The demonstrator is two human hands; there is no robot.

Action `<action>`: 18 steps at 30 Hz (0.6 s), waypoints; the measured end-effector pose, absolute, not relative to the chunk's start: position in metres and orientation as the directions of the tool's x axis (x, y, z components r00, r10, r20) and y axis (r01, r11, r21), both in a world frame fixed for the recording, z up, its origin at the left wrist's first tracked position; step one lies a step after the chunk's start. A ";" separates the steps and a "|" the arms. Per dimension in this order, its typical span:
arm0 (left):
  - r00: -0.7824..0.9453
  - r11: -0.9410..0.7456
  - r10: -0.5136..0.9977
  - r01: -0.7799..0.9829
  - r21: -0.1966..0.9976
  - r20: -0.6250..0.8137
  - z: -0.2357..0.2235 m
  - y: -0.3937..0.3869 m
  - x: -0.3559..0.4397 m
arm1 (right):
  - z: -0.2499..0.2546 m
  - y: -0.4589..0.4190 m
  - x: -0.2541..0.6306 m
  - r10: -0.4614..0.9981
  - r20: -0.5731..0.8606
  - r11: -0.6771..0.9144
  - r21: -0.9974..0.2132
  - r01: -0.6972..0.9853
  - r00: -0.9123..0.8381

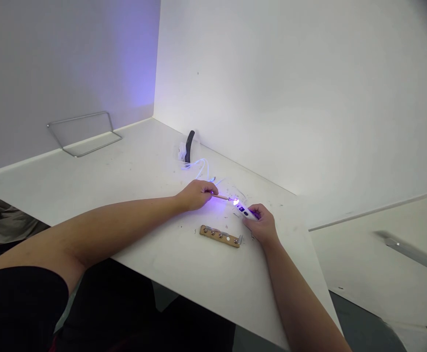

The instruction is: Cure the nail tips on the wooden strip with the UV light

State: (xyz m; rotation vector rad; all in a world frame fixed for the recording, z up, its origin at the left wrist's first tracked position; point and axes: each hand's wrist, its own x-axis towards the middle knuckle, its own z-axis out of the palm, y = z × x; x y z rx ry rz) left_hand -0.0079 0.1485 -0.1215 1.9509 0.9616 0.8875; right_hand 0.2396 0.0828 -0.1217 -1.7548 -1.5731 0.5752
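Mid-frame, left fingers (210,187) pinch a thin stick (220,196); right fingers (260,209) clasp a violet-glowing penlight (249,214), its display (242,209) illegible.

A slim white lamp (248,213), lit violet, slants toward the tip of a thin tan stick (220,196).

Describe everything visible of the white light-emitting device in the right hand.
The white device is slim and pen-like, apparently plastic, with a small dark display and a dark button on its upper face. Its lit tip glows violet-white and points toward the stick in the left hand; glare hides whether they touch. The right hand grips its rear end, holding it aslant over the table.
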 end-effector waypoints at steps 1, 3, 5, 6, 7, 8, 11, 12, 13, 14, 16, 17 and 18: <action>0.470 -0.421 0.848 0.317 0.850 0.245 -0.122 0.149 -0.008 | -0.122 0.083 0.240 0.978 0.130 -0.013 -0.743 0.669 0.163; 0.463 -0.424 0.852 0.336 0.841 0.244 -0.122 0.149 -0.008 | -0.123 0.084 0.241 0.977 0.142 -0.002 -0.739 0.674 0.159; 0.457 -0.420 0.857 0.350 0.837 0.238 -0.122 0.149 -0.008 | -0.124 0.084 0.242 0.977 0.147 0.005 -0.734 0.679 0.151; 0.458 -0.416 0.858 0.351 0.839 0.233 -0.122 0.149 -0.008 | -0.124 0.084 0.243 0.978 0.147 0.006 -0.731 0.683 0.148; 0.459 -0.410 0.859 0.350 0.842 0.228 -0.121 0.148 -0.008 | -0.124 0.084 0.243 0.978 0.147 0.007 -0.727 0.687 0.145; 0.459 -0.406 0.860 0.346 0.846 0.224 -0.121 0.148 -0.008 | -0.124 0.084 0.243 0.978 0.150 0.009 -0.724 0.690 0.145; 0.459 -0.402 0.860 0.339 0.850 0.224 -0.121 0.148 -0.008 | -0.125 0.085 0.244 0.977 0.154 0.009 -0.720 0.693 0.147; 0.458 -0.402 0.860 0.339 0.851 0.224 -0.121 0.148 -0.008 | -0.125 0.085 0.244 0.977 0.154 0.010 -0.722 0.692 0.147; 0.458 -0.400 0.861 0.339 0.851 0.222 -0.120 0.148 -0.007 | -0.125 0.085 0.244 0.977 0.154 0.009 -0.724 0.690 0.149; 0.455 -0.395 0.863 0.341 0.853 0.218 -0.120 0.148 -0.007 | -0.125 0.084 0.244 0.977 0.153 0.008 -0.726 0.688 0.150; 0.444 -0.378 0.872 0.347 0.858 0.205 -0.119 0.148 -0.007 | -0.125 0.084 0.244 0.976 0.153 0.005 -0.728 0.686 0.155; 0.442 -0.372 0.875 0.350 0.860 0.199 -0.119 0.148 -0.007 | -0.124 0.084 0.243 0.977 0.149 0.002 -0.728 0.685 0.155; 0.441 -0.368 0.876 0.353 0.860 0.194 -0.119 0.147 -0.007 | -0.124 0.084 0.243 0.977 0.146 0.001 -0.728 0.685 0.153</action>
